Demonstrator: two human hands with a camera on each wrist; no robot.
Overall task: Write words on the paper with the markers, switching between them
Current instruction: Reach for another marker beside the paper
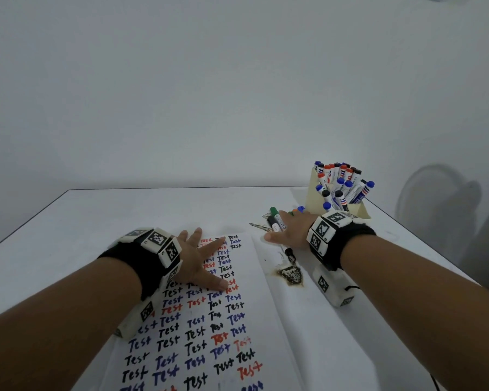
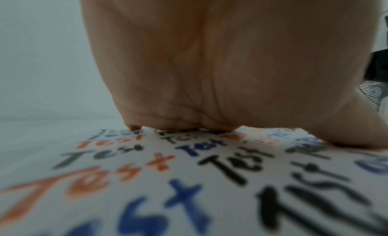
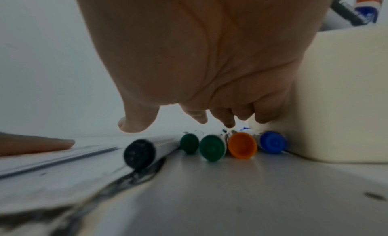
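Right hand (image 3: 210, 70) over markers (image 3: 212, 147), caps toward wrist

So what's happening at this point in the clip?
A person is filling a sheet of paper with the word "Test" in black, blue and red. The left hand lies flat on the paper with fingers spread, holding it in place. The right hand reaches over a row of capped markers lying on the table beside a cream holder full of more markers. It hovers with fingers pointing down and grips nothing yet, apparently choosing one.
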